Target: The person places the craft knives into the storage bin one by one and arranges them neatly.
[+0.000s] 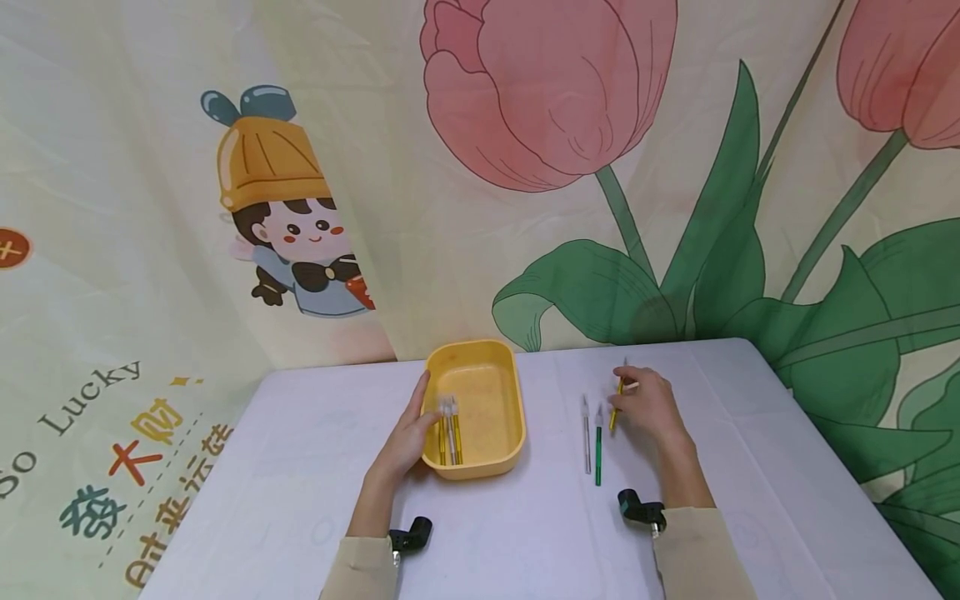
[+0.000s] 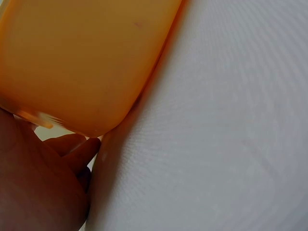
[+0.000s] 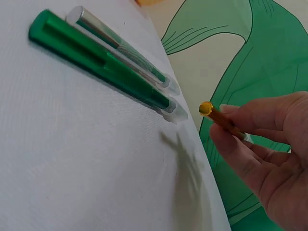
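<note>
Head view: the left hand (image 1: 405, 437) gripped the yellow tray (image 1: 491, 425) at eight o'clock, beside three pens (image 1: 458, 442) inside; the right hand (image 1: 651, 407) pinched a gold pen (image 1: 614, 419), with a silver pen (image 1: 587, 446) and green pen (image 1: 598, 454) toward its eight o'clock.

Left wrist: the hand showed at the tray's seven o'clock.

Right wrist: thumb and fingers held the gold pen; the others lay toward ten o'clock.

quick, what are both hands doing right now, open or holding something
Left hand: closed on the left edge of the yellow tray.
Right hand: closed, pinching a yellow pen-like tool.
</note>
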A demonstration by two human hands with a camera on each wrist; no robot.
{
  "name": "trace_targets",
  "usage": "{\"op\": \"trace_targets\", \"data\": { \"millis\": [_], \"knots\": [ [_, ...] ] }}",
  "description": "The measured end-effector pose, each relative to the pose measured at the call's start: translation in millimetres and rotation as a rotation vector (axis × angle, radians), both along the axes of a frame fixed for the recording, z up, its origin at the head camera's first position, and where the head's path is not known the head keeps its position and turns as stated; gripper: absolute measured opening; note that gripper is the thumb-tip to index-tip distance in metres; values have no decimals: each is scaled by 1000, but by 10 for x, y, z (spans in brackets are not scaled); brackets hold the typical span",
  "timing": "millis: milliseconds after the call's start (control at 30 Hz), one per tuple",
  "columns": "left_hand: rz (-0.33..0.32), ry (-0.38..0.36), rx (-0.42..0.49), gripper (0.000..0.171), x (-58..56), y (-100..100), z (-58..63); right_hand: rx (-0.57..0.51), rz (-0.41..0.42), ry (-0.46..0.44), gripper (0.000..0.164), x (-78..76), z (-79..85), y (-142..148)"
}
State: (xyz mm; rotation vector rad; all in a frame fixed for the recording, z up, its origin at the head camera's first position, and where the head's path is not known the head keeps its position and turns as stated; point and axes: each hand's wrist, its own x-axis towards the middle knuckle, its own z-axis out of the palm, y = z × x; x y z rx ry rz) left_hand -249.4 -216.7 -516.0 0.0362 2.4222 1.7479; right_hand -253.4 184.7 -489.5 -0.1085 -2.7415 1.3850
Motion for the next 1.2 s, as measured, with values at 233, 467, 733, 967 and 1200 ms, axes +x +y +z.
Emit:
{"op": "trace_targets", "data": {
  "millis": [233, 467, 733, 967, 1200],
  "knots": [
    [-4, -23, 2, 72, -40, -7, -5, -55, 32, 76, 46, 14, 45, -56],
    [-5, -13, -5, 72, -27, -2, 4, -124, 70, 89, 48, 18, 80, -114],
    [2, 11, -9, 72, -8, 10, -13, -244, 118, 88, 50, 1, 109, -222],
    [0, -3, 6, 72, -14, 3, -13, -271, 124, 63, 51, -9, 111, -297],
    [3, -20, 8, 73, -23, 1, -9, -259, 113, 77, 47, 5, 124, -338]
  ]
}}
